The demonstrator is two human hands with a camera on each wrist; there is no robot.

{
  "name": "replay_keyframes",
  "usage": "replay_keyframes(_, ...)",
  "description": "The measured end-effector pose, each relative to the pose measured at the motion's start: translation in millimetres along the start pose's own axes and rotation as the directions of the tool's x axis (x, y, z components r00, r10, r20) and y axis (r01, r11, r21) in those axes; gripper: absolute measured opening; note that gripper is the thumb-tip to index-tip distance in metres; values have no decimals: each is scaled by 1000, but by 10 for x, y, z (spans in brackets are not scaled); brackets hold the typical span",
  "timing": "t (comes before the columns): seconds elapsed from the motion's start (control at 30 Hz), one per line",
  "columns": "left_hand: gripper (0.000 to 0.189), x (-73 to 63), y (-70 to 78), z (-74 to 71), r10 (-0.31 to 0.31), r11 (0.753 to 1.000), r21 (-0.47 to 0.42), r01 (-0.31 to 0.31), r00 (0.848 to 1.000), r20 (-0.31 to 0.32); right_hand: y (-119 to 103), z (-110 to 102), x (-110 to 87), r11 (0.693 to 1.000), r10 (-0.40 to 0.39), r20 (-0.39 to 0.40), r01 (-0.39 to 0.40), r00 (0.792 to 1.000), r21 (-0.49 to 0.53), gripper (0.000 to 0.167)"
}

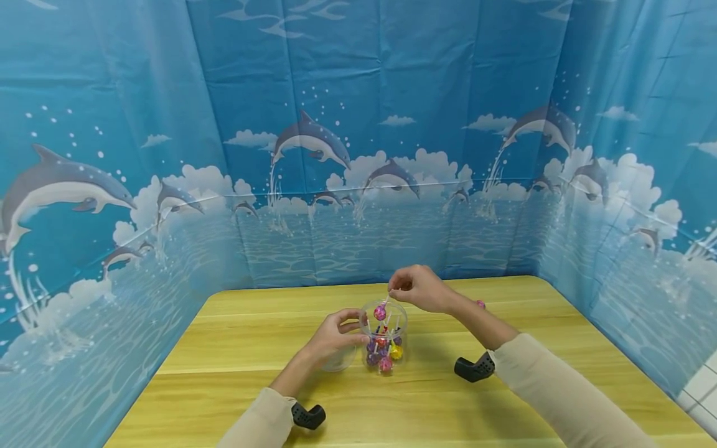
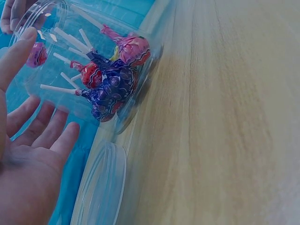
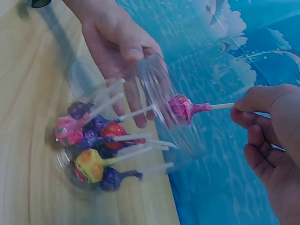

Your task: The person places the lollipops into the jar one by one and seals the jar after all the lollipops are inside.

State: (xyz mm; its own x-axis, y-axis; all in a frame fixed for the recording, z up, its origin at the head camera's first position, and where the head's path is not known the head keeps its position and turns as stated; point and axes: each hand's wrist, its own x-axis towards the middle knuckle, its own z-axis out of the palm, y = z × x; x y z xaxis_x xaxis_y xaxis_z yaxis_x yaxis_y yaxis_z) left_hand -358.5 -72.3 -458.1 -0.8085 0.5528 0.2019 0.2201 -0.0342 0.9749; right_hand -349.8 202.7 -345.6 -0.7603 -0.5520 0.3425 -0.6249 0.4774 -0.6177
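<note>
A clear round plastic jar [image 1: 406, 320] stands on the table, with several wrapped lollipops [image 3: 89, 165] inside, sticks mostly upward. My left hand [image 1: 336, 333] holds the jar from its left side, thumb near the rim and fingers spread along the wall. With thumb and fingertips, my right hand [image 1: 422, 289] pinches the white stick of a pink lollipop [image 3: 183, 108]. Its wrapped head hangs down within the jar's mouth, above the others. In the left wrist view, purple, red and pink wrappers show through the wall.
A clear round lid [image 2: 105, 185] lies on the table beside the jar, partly behind my left hand. Another pink lollipop [image 1: 480, 304] lies beyond my right forearm. The yellow wood-grain table [image 1: 224, 348] meets a blue dolphin-print curtain [image 1: 347, 242] at its back.
</note>
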Motion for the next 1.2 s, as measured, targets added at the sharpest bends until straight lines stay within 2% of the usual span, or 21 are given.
replay_keyframes(0.13,62,0,-3,0,-6,1000,3,6,1000,-4,-23,85,34,1000,-21,24,21,999,7,9)
replay_keyframes(0.37,63,-13,-11,4,-11,1000,8,11,1000,-9,42,270,92,996,-75,73,79,995,-48,9)
replay_keyframes(0.7,60,2,-24,-16,-2,1000,5,2,1000,12,39,489,174,961,-182,173,212,968,-176,11)
replay_keyframes(0.93,61,-3,-14,-11,-2,1000,13,2,1000,12,23,517,195,959,-137,213,183,967,-215,11)
replay_keyframes(1.2,63,-18,0,-4,-10,1000,8,10,1000,7,-4,453,185,954,-155,227,205,962,-219,13)
